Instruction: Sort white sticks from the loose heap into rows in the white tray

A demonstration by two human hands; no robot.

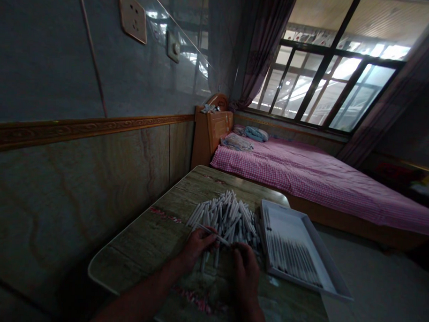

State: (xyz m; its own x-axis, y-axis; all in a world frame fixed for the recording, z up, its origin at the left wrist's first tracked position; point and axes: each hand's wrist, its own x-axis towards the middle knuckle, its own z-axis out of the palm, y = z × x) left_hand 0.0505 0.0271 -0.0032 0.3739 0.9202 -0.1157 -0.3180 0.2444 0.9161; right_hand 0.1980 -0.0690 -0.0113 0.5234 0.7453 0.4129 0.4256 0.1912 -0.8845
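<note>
A heap of thin white sticks [226, 215] lies in the middle of a small table [137, 252]. My left hand [196, 247] rests at the near edge of the heap with its fingers curled on one white stick [215, 235] that points to the right. My right hand [246, 270] sits just right of it, fingers bent down onto the sticks at the heap's near edge; what they grip is hidden. A shallow white tray [323, 258] stands right of the heap, with a row of sticks laid side by side in it.
The table stands against a tiled wall [77, 165] on the left. Behind it is a bed [305, 176] with a pink checked cover and a wooden headboard [215, 128]. A barred window [326, 80] is at the back. Bare floor [382, 284] lies to the right.
</note>
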